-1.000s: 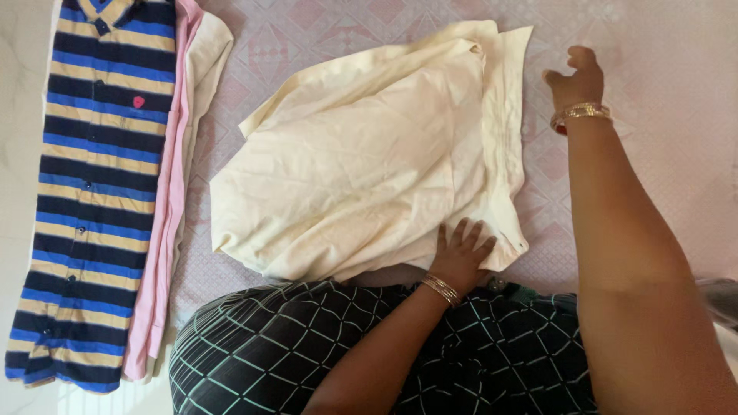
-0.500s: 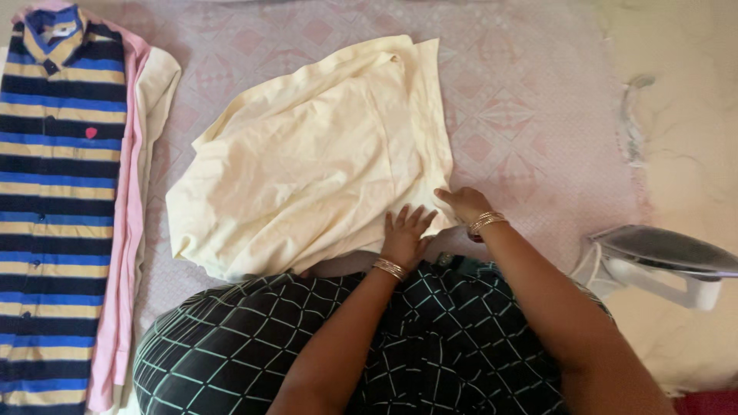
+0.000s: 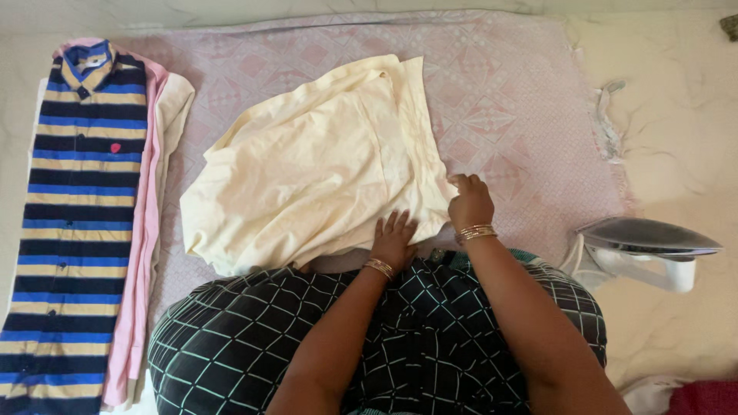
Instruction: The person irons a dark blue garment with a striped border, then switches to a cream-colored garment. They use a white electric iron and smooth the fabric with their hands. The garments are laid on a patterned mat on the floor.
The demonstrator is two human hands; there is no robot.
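Note:
A crumpled cream shirt (image 3: 315,165) lies in the middle of a pink patterned cloth (image 3: 507,84). My left hand (image 3: 393,238) rests flat on the shirt's near edge, fingers spread, pressing it down. Just to its right, my right hand (image 3: 469,203) pinches the shirt's near right corner between curled fingers. Both wrists wear gold bangles.
A folded blue, navy and yellow striped shirt (image 3: 77,207) lies on the left over a pink garment (image 3: 142,253) and a cream one. A clothes iron (image 3: 642,250) stands tipped at the right, off the cloth. A red item (image 3: 703,400) shows at the bottom right.
My right hand came back from the far right of the cloth to the shirt's near right corner and took hold of it. The view shifted, bringing the iron into sight.

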